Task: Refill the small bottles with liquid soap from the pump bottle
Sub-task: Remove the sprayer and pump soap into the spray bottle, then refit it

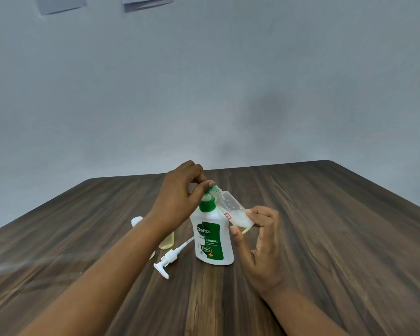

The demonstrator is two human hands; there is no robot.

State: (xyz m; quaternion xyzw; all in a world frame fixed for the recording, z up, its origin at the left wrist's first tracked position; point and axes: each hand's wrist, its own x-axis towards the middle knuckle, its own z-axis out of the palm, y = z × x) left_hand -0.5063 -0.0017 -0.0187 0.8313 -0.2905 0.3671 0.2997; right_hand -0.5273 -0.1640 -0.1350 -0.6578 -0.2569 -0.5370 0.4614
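Two hands work one small bottle. Nearest, the right hand pinches its base, just right of the upright pump bottle. The small bottle's long axis tilts up-left, its mouth above the pump bottle's neck. Farther back, the left hand pinches that mouth end; can't tell if there's a cap.

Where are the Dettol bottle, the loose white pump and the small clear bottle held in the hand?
Dettol bottle (pixel 212 241): head view, on its green front label.
white pump (pixel 169 259): head view, on its screw collar.
small clear bottle (pixel 230 204): head view, on its see-through side wall.
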